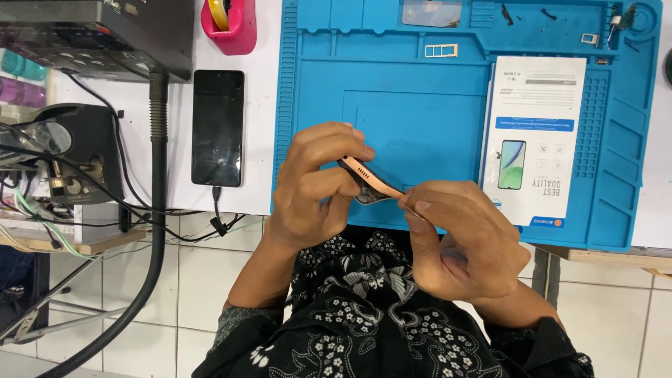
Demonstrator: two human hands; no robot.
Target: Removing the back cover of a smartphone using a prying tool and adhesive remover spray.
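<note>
Hidden: the phone (369,183) is mostly covered by fingers.
Hands: the left hand (311,189) and right hand (465,241) pinch its ends, above the mat's (420,105) front edge.

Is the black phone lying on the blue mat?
No, the black phone lies on the white table, left of the blue mat.

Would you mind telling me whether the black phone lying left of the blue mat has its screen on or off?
Off: the black phone shows a dark, blank screen with only faint reflections, though a cable is plugged into its near end.
</note>
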